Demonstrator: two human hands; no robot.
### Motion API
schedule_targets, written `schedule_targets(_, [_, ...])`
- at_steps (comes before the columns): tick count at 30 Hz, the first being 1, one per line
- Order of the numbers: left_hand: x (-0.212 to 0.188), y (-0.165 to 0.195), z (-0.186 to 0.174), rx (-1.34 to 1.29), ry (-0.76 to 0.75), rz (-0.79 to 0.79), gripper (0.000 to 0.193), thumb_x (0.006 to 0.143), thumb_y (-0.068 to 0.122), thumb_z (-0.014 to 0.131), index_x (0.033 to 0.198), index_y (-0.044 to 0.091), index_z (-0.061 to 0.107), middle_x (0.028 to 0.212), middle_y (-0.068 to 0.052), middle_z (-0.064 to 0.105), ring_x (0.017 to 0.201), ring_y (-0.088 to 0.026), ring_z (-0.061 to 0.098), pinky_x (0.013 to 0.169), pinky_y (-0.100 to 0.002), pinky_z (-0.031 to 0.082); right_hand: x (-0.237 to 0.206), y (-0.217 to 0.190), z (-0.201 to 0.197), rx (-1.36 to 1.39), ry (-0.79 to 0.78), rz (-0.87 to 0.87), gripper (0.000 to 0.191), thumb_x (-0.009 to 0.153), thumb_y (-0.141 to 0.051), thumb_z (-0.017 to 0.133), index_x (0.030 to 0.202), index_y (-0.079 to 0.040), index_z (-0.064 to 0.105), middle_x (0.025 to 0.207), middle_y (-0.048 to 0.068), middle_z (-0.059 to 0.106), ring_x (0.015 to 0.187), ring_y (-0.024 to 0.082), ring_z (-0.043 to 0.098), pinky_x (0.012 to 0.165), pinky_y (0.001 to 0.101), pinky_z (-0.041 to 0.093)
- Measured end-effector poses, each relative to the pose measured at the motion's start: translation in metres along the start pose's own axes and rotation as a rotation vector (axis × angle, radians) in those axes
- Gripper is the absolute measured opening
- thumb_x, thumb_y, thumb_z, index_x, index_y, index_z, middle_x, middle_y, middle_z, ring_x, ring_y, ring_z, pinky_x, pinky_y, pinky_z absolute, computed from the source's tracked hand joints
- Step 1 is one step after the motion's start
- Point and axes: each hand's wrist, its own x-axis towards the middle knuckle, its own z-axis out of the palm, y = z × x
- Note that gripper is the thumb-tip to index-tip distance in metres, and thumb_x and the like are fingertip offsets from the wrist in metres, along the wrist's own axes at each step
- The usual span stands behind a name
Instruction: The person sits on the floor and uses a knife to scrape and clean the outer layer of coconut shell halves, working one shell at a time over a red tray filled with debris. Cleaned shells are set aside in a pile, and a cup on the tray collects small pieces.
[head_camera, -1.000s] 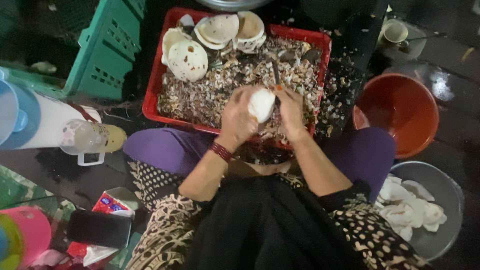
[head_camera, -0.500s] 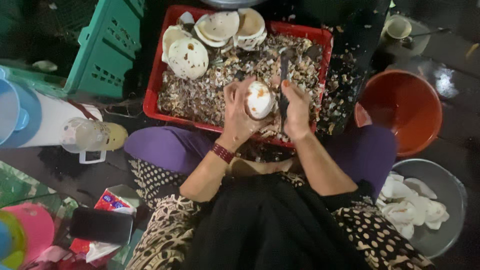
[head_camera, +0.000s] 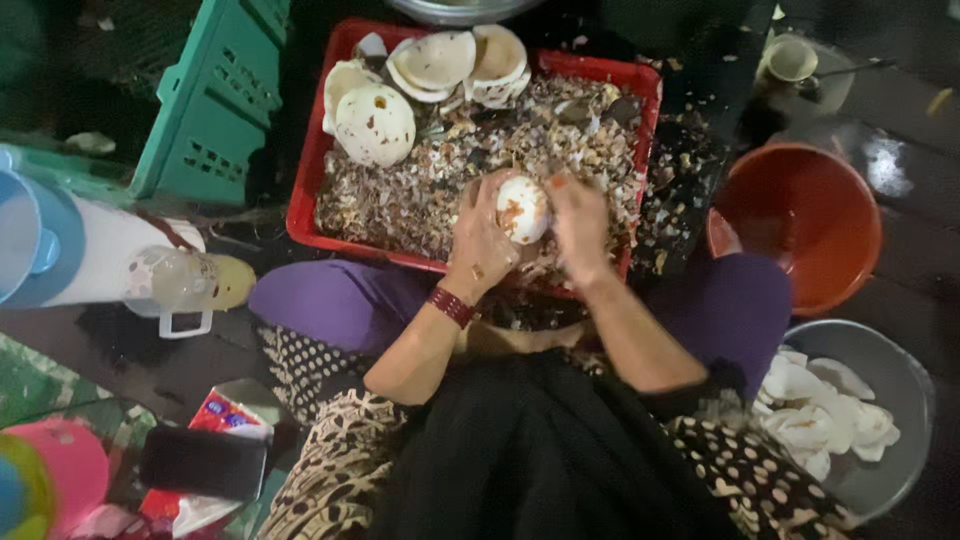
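Evidently, both hands closed around a smooth, rounded white piece (head_camera: 522, 208) flecked with brown, held over the near edge of the red crate (head_camera: 300, 215): left hand (head_camera: 482, 240) cupping, right hand (head_camera: 580, 222) pinching. Coarse brown flakes filled the crate; pale curved shells (head_camera: 375, 125) crowded its far corner. An orange bucket (head_camera: 800, 215) stood beside it.

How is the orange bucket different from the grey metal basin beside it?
The orange bucket looks empty inside, while the grey basin holds white pieces. The bucket is orange and looks like plastic; the basin is dull grey metal. The bucket lies farther from the person, next to the red tray; the basin sits nearer, by the knee. Both are round, open on top.
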Motion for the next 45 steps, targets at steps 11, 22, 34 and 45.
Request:
schedule_targets(11, [0.007,0.017,-0.014,0.142,-0.084,-0.048,0.094,0.052,0.027,0.097,0.133,0.009,0.053,0.125,-0.019,0.058,0.116,-0.041,0.054,0.1,-0.05,0.046,0.045,0.038,-0.013,0.189,0.023,-0.213,0.027,0.1,-0.02,0.066,0.114,0.001,0.077,0.1,0.002,0.075,0.091,0.012,0.064,0.082,0.0263,0.052])
schedule_targets(22, [0.002,0.03,-0.017,0.113,0.08,-0.011,0.096,0.056,0.03,0.099,0.139,0.016,0.052,0.122,-0.019,0.05,0.115,-0.037,0.052,0.098,-0.047,0.048,0.03,0.017,-0.019,0.483,-0.048,-0.02,0.033,0.096,-0.025,0.067,0.116,0.001,0.076,0.102,0.004,0.075,0.086,0.014,0.068,0.079,0.0288,0.054])
schedule_targets(34, [0.008,0.005,0.003,-0.775,-0.105,-0.425,0.077,0.072,0.031,0.09,0.14,0.017,0.055,0.132,-0.014,0.061,0.125,-0.03,0.06,0.106,-0.037,0.053,-0.017,0.004,0.01,-0.529,0.251,-0.927,0.029,0.095,-0.024,0.062,0.119,-0.009,0.07,0.123,0.012,0.05,0.115,0.028,0.055,0.091,0.0443,0.054])
schedule_targets(45, [0.002,0.018,-0.009,0.242,0.093,0.041,0.048,0.078,0.023,0.087,0.118,0.016,0.06,0.114,-0.018,0.063,0.106,-0.036,0.062,0.093,-0.043,0.054,-0.021,0.004,0.005,-0.722,0.31,-1.097,0.028,0.093,-0.023,0.069,0.119,-0.015,0.076,0.125,0.012,0.053,0.119,0.033,0.055,0.101,0.0474,0.05])
